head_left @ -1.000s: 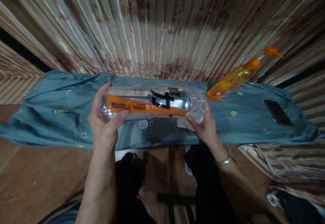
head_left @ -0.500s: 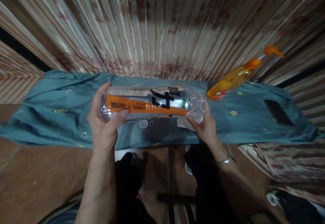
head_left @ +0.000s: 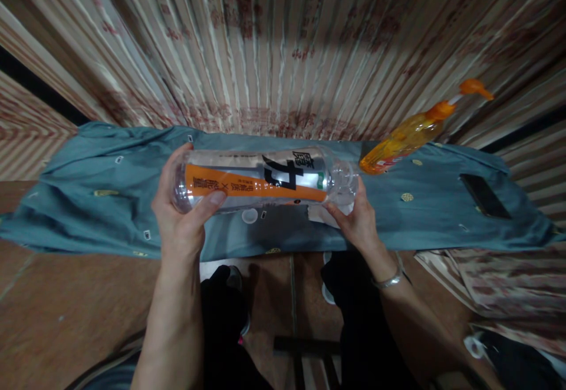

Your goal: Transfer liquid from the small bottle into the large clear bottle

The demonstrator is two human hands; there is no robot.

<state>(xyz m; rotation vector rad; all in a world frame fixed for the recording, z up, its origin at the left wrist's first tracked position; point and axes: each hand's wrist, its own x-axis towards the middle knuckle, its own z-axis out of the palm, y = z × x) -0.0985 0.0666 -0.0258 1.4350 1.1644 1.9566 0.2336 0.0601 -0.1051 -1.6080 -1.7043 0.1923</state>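
A clear plastic bottle [head_left: 252, 177] with an orange and silver label lies sideways in my hands, above the cloth-covered table. My left hand [head_left: 181, 207] wraps round its base end, thumb across the label. At the neck end, my right hand [head_left: 356, 216] grips the bottle with the thumb below; some of its fingers are hidden behind the plastic. Just under the bottle, a small round white cap [head_left: 250, 216] rests on the cloth. A piece of white paper or tissue [head_left: 322, 215] shows partly behind the bottle's neck and my right hand.
An orange pump bottle [head_left: 402, 142] stands at the table's back right. Farther right lies a black phone [head_left: 485, 195]. Teal cloth [head_left: 106, 219] covers the narrow table, with a patterned curtain [head_left: 265, 53] hanging behind it. A dark bar [head_left: 307, 346] crosses between my legs.
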